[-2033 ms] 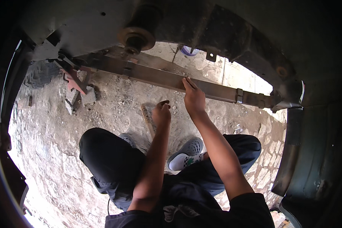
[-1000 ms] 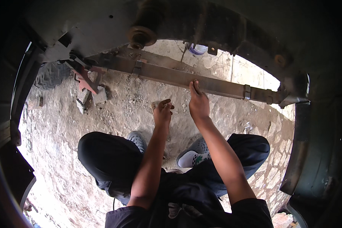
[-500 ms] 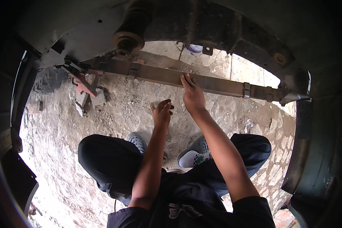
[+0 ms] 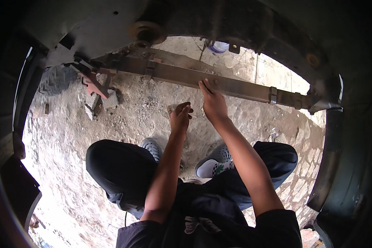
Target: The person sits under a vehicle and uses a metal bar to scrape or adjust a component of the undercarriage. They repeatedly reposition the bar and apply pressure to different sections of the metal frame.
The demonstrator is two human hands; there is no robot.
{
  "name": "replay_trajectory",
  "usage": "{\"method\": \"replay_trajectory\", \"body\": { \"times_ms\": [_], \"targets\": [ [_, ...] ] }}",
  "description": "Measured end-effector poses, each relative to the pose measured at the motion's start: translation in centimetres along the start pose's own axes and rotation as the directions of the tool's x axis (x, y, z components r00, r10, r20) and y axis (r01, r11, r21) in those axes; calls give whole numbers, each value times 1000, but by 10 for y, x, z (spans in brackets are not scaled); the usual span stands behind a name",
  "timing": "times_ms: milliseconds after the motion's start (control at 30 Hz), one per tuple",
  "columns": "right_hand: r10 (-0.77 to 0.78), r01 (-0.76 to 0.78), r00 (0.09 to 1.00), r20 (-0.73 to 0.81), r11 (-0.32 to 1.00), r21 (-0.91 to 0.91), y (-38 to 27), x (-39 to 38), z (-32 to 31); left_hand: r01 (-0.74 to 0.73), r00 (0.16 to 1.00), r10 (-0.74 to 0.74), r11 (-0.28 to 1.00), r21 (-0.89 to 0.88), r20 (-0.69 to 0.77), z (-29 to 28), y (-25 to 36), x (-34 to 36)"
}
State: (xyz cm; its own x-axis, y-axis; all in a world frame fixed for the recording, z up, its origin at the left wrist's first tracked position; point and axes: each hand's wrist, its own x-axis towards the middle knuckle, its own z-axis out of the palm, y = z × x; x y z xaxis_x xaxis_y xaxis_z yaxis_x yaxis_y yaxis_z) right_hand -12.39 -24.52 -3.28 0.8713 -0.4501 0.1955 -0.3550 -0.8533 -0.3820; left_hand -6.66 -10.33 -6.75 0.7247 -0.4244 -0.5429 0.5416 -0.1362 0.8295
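A long, rusty brown leaf spring [image 4: 244, 89] runs across in front of me under a vehicle, tilting down to the right. Metal clips wrap it on the left and right, and a small round bolt head [image 4: 215, 82] shows near its middle. My right hand [image 4: 214, 106] reaches up to it with two fingers stretched out, their tips at its near face just left of the bolt head. Nothing shows in that hand. Lower and to the left, my left hand [image 4: 180, 118] hangs in the air with its fingers curled in; whatever they hold, if anything, is hidden.
Dark frame parts [image 4: 252, 29] arch above the spring. At the left, a red metal stand [image 4: 94, 86] rests by broken blocks [image 4: 110, 100], near a tyre [image 4: 58, 80]. Dark body panels [image 4: 347, 165] close in on the right. Rough, stony ground [image 4: 132, 120] lies below.
The view has shifted slightly, so the leaf spring sits a little higher. My right fingertips have slid toward the spring's near edge. My left hand stays curled in about the same place.
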Motion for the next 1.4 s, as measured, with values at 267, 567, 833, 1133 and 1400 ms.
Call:
{"method": "replay_trajectory", "body": {
  "times_ms": [267, 567, 833, 1133, 1400],
  "targets": [
    [147, -69, 956, -254, 954, 292, -5, -37, -22, 8, 1000, -8, 1000, 0, -18, -4, 0, -1],
    [91, -69, 971, -223, 992, 104, 6, -10, -20, 14, 1000, -15, 999, 46, 9, 2, 3, -3],
    [-101, 94, 994, -46, 987, -131, 5, -14, 2, 58, 998, -57, 997, 60, -16, 0, 3, -3],
    [75, -76, 997, -28, 996, -38, -3, -4, 8, 124, 992, -124, 991, 43, 3, -1, 2, -2],
    [15, -32, 974, -227, 997, -72, -5, 6, 21, 131, 991, -132, 991, 35, 19, -6, 8, -8]
  ]
}}
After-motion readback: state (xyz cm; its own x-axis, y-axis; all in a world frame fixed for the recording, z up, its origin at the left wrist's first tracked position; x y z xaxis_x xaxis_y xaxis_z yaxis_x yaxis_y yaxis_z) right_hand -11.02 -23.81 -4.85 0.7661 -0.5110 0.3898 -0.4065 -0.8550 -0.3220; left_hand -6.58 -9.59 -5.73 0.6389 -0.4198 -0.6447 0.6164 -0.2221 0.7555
